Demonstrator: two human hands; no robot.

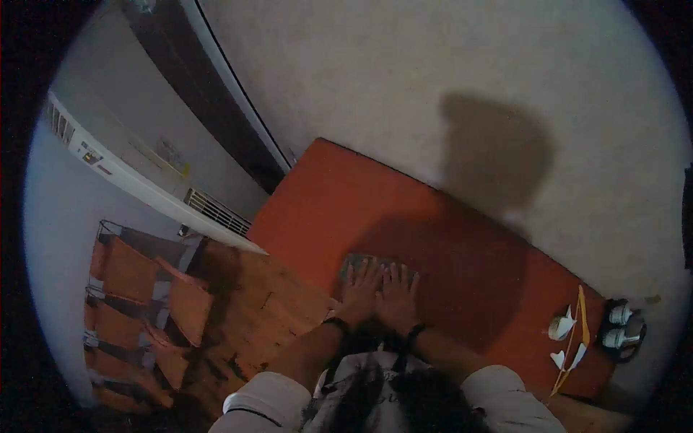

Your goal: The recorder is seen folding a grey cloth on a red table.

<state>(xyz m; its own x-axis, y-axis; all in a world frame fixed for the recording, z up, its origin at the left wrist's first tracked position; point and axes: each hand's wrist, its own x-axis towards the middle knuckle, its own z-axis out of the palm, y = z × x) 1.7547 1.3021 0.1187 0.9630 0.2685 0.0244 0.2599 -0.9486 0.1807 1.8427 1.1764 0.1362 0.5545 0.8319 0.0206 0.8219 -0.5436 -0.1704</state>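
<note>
My left hand (pixel 361 284) and my right hand (pixel 398 292) lie side by side, palms down, their fingers spread. Beneath them is a flat grey-green pad or folded cloth (pixel 350 261); its exact kind is hard to tell in the dim light. It rests on a red-orange tabletop (pixel 319 189), near the edge closest to me. Both hands press on the pad without gripping it, and they cover most of it. A dark band circles each wrist.
At the table's right end are a thin yellow curved item (pixel 582 314) with white pieces and a small round container (pixel 557 329). Beyond stands a black holder with white-topped items (pixel 616 338). Red-orange chairs (pixel 130 270) and a white floor-standing air conditioner (pixel 146 195) are left. A wall (pixel 379 70) borders the table.
</note>
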